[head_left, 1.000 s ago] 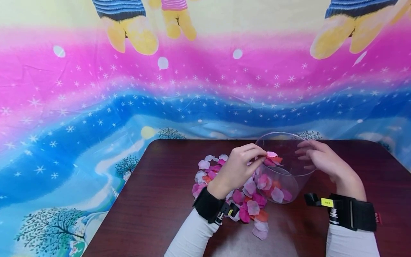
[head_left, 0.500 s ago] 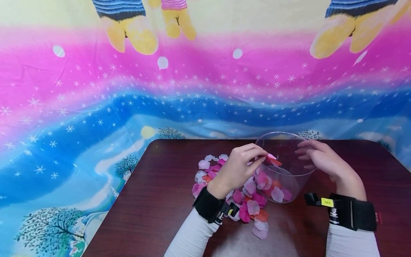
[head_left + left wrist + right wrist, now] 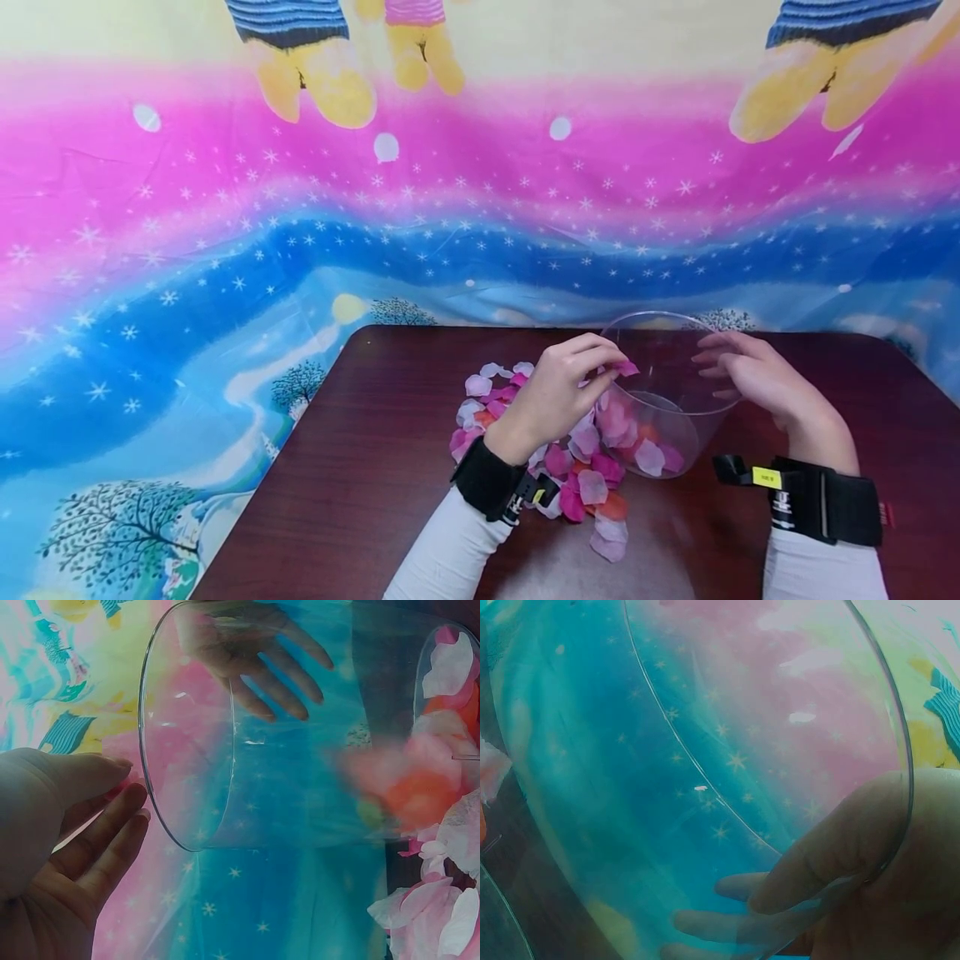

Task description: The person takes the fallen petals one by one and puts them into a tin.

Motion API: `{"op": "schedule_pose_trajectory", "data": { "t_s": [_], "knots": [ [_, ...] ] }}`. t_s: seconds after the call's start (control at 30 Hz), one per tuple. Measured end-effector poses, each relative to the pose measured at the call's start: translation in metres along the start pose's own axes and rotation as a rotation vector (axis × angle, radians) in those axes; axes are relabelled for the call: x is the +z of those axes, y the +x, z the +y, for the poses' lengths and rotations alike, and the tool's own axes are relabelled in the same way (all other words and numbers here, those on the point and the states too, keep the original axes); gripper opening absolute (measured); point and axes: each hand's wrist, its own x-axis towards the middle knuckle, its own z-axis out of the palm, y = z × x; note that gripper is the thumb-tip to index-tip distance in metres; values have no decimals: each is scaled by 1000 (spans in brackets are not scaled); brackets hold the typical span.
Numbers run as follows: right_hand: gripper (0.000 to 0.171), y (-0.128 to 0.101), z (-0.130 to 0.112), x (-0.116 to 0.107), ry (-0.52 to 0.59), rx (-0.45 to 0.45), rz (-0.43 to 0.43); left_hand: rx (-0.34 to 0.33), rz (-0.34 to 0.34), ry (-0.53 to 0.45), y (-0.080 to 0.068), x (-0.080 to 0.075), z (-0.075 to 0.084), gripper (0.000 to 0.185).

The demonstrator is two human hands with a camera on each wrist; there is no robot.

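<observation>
A clear plastic bucket [image 3: 701, 429] stands upright on the table, with pink, white and orange-red flower petals [image 3: 648, 457] at its bottom. My left hand [image 3: 551, 396] is at the bucket's left rim, pinching a magenta petal [image 3: 627, 367] between thumb and fingertips. In the left wrist view, blurred petals [image 3: 420, 787] show inside the bucket, below the left hand [image 3: 82, 825]. My right hand [image 3: 757, 375] is at the bucket's right side, fingers extended along the wall; the left wrist view shows them through the clear plastic. Whether its fingers press the wall, I cannot tell.
A loose heap of pink, white, magenta and orange petals [image 3: 592, 486] spreads over the dark red wooden table [image 3: 360, 492], left of the bucket and in front of it. A printed cloth backdrop [image 3: 480, 183] hangs behind the table's far edge.
Pink and orange-red petals that stuck out past my left fingertips have dropped into the bucket. A magenta petal now shows at those fingertips. Both hands stay in place.
</observation>
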Motion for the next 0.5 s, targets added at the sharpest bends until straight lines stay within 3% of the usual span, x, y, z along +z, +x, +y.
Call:
{"op": "schedule_pose_trajectory", "data": {
  "t_s": [0.5],
  "knots": [
    [48, 1, 1, -1, 11, -1, -12, 18, -13, -28, 1, 2, 1, 21]
  ]
}}
